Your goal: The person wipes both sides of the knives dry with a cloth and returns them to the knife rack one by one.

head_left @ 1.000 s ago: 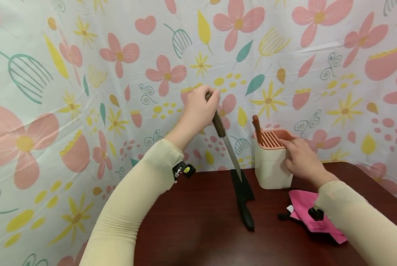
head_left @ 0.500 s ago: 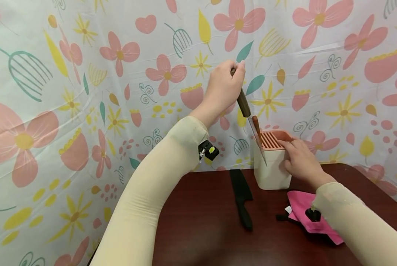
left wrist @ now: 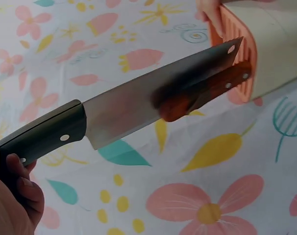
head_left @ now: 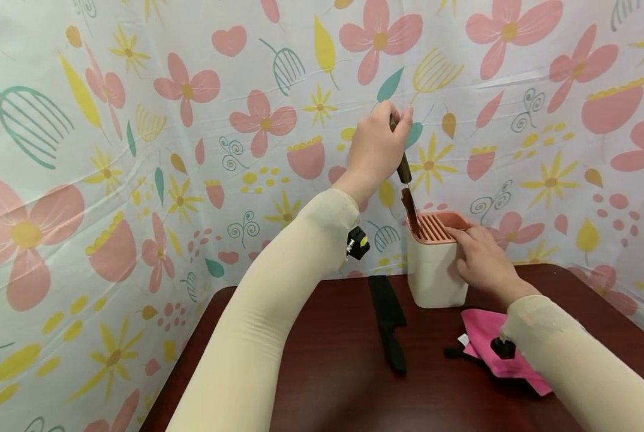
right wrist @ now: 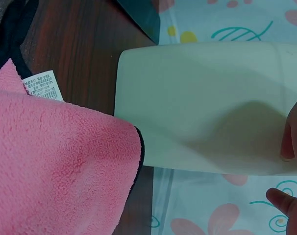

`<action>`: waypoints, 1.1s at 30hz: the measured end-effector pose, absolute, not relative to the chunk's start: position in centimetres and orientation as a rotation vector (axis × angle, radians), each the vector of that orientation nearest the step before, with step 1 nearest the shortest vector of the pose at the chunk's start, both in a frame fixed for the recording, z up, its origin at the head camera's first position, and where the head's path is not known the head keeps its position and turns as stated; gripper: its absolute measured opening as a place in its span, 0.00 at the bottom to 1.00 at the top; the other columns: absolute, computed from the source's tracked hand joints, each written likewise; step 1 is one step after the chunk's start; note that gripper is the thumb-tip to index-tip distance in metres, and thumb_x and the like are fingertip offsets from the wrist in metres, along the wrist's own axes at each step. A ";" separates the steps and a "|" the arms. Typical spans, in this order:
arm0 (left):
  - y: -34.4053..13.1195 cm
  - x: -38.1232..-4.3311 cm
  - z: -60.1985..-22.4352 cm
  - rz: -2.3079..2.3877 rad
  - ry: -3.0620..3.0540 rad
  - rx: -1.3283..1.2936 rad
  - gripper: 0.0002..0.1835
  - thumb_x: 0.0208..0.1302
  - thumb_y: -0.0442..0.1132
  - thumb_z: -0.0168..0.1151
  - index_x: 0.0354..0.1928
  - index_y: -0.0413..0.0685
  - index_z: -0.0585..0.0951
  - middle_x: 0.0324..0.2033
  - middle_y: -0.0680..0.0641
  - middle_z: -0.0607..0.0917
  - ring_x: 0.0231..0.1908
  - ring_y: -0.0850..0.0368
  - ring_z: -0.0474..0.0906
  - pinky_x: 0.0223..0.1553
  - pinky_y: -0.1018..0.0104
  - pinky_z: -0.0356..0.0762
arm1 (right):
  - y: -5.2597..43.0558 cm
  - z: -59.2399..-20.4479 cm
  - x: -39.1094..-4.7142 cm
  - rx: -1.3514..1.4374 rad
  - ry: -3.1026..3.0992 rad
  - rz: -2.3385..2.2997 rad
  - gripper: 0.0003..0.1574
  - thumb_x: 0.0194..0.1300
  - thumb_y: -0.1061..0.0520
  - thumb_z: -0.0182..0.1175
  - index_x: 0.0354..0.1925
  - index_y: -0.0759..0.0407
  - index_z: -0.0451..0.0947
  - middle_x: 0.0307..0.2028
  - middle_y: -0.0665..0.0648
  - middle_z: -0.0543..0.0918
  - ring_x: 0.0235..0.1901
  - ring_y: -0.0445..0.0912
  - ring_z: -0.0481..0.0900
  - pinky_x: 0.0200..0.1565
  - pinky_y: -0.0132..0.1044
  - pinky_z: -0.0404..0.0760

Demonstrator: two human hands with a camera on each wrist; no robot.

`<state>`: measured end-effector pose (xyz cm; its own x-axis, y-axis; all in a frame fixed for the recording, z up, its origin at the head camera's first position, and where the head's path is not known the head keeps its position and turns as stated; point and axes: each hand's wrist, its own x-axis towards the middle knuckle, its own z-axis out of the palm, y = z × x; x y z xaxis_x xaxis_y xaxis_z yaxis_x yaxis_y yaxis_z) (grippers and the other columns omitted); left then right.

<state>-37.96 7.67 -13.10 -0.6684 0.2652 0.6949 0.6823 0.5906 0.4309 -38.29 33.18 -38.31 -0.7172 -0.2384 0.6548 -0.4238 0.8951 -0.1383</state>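
Note:
My left hand (head_left: 376, 147) grips a kitchen knife by its dark riveted handle (left wrist: 50, 129), raised over the cream knife block (head_left: 435, 276). The wide steel blade (left wrist: 119, 110) points down, its holed tip right at the pink slotted top (head_left: 434, 229). Beside that blade, a reddish-brown knife handle (left wrist: 229, 83) sticks up out of the slots. My right hand (head_left: 484, 258) holds the block at its right rim, fingers over the top edge and thumb lower on the outside.
A black knife (head_left: 389, 312) lies flat on the dark red table (head_left: 333, 360), left of the block. A pink cloth (right wrist: 65, 161) with black trim lies in front of the block, under my right forearm. A flowered curtain (head_left: 279, 198) hangs close behind the table.
My left hand has carried the knife up and rightward from above the black knife to the block's slots. The right hand has stayed at the block's rim.

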 end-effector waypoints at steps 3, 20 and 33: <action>8.2 -38.3 -13.5 -0.897 -2.258 -0.736 0.19 0.81 0.58 0.42 0.37 0.54 0.70 0.25 0.53 0.73 0.22 0.58 0.70 0.24 0.70 0.65 | 33.1 -38.3 -38.2 0.482 -2.377 0.363 0.45 0.50 0.69 0.58 0.69 0.63 0.70 0.48 0.69 0.76 0.56 0.67 0.69 0.58 0.65 0.69; 9.5 -39.4 -14.9 -0.905 -2.310 -0.708 0.19 0.80 0.60 0.43 0.38 0.54 0.69 0.26 0.52 0.73 0.21 0.58 0.69 0.23 0.69 0.66 | 33.1 -38.6 -38.5 0.459 -2.370 0.385 0.43 0.51 0.68 0.57 0.69 0.61 0.71 0.47 0.67 0.76 0.58 0.66 0.68 0.64 0.64 0.67; 11.6 -41.2 -20.6 -0.827 -2.403 -0.749 0.22 0.79 0.62 0.43 0.35 0.54 0.69 0.25 0.52 0.74 0.21 0.58 0.72 0.21 0.69 0.66 | 32.9 -38.4 -38.2 0.453 -2.371 0.376 0.42 0.52 0.68 0.56 0.68 0.63 0.71 0.46 0.67 0.76 0.56 0.66 0.69 0.61 0.63 0.68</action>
<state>-41.24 11.64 -20.61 -0.7309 0.3351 0.5946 0.6300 0.6663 0.3989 -38.19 32.94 -38.41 -0.7050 -0.2189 0.6746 -0.4168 0.8975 -0.1444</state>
